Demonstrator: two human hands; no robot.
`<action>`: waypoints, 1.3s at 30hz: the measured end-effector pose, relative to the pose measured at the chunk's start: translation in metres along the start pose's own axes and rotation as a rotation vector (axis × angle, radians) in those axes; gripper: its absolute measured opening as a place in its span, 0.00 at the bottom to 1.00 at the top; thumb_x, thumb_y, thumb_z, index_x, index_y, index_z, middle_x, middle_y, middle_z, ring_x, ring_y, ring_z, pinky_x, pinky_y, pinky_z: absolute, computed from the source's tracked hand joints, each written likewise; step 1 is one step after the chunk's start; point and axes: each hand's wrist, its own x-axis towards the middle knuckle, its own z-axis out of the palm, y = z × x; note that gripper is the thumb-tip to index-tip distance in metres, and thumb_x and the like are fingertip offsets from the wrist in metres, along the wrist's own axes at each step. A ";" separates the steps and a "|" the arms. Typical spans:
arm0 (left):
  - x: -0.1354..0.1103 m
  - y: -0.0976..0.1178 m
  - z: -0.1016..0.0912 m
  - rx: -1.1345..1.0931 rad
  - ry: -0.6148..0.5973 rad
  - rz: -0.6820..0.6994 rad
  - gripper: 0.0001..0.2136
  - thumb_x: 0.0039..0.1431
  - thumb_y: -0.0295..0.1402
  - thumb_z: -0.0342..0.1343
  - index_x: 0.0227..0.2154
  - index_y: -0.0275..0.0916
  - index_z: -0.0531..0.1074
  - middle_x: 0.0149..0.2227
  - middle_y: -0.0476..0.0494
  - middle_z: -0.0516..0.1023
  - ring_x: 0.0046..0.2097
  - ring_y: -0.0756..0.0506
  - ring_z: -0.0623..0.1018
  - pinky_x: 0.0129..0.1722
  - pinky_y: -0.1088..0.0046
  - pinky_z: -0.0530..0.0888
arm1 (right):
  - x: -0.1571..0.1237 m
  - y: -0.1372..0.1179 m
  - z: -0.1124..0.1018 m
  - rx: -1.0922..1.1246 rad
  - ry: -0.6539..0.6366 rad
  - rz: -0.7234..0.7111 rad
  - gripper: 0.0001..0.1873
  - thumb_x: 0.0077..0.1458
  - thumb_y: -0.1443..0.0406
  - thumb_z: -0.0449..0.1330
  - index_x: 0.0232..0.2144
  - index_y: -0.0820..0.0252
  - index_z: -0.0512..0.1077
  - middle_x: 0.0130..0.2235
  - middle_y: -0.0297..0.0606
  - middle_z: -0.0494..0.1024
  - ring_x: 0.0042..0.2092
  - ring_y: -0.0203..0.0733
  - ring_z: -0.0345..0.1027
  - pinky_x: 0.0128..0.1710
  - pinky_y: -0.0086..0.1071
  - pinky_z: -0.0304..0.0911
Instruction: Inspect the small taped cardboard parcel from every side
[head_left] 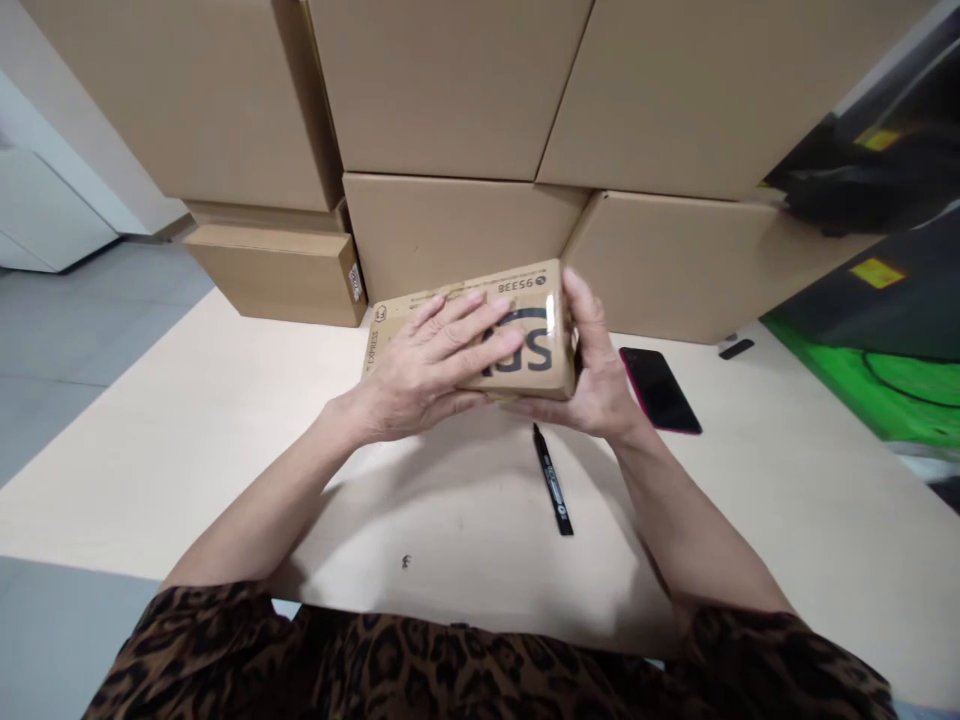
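A small brown cardboard parcel (525,300) with dark printed letters and clear tape is held just above the pale table (187,430). My left hand (427,365) lies across its top with fingers stretched over the print and the thumb under the near edge. My right hand (596,375) grips the parcel's right end, thumb on top and fingers wrapped underneath. A black marker pen (553,482) lies on the table just below the parcel, between my wrists.
A dark phone with a red edge (660,390) lies right of my right hand. A small black object (736,348) sits farther right. Large stacked cardboard boxes (442,90) wall off the table's far side. Green and black equipment (885,380) stands at right.
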 end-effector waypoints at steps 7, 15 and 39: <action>-0.024 -0.046 -0.030 -0.195 -0.084 -0.394 0.48 0.61 0.64 0.65 0.78 0.53 0.57 0.83 0.36 0.51 0.82 0.25 0.52 0.80 0.38 0.54 | 0.013 0.005 -0.018 0.441 0.173 0.213 0.68 0.33 0.42 0.83 0.73 0.34 0.60 0.68 0.35 0.76 0.70 0.63 0.71 0.70 0.63 0.69; -0.010 -0.033 0.017 -0.640 0.253 -0.465 0.52 0.62 0.72 0.54 0.80 0.53 0.46 0.78 0.35 0.63 0.78 0.29 0.65 0.73 0.44 0.71 | 0.017 -0.017 0.002 0.824 0.367 0.522 0.21 0.47 0.49 0.76 0.42 0.47 0.81 0.44 0.37 0.90 0.61 0.64 0.82 0.65 0.66 0.75; -0.009 -0.006 0.028 -0.597 0.558 -0.839 0.46 0.64 0.65 0.60 0.76 0.43 0.61 0.65 0.32 0.80 0.66 0.31 0.80 0.67 0.49 0.78 | 0.003 0.027 0.010 0.373 0.172 0.333 0.42 0.70 0.34 0.36 0.78 0.35 0.54 0.69 0.38 0.77 0.72 0.54 0.70 0.70 0.62 0.69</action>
